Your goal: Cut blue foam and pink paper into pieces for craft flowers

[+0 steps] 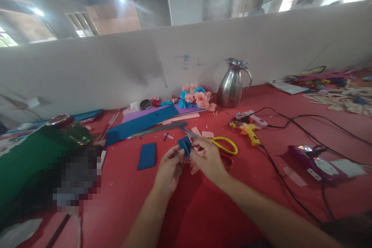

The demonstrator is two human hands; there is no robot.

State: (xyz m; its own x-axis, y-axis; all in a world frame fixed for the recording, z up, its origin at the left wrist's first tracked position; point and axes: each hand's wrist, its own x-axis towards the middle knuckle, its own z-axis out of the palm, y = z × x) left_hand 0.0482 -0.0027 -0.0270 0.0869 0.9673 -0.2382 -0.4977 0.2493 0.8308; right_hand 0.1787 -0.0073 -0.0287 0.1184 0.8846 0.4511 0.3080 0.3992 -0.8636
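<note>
A small folded piece of blue paper [185, 145] is pinched between both hands above the red table. My left hand [171, 162] grips its left side with thumb and fingers. From the right, my right hand [207, 159] closes on the same piece, its fingertips partly hidden. Just beyond lie scissors with yellow handles [229, 145], their near part covered by my right hand. Pink paper scraps [195, 168] show beneath the hands. To the left rests a blue paper rectangle [147, 156], flat on the table.
A long blue paper strip [142, 124] lies behind, near pink and blue paper flowers [197, 97]. A steel jug [231, 85] stands by the wall. On the right are a yellow glue gun [248, 131], cables and a purple power strip [316, 164]. A jar [71, 130] stands left.
</note>
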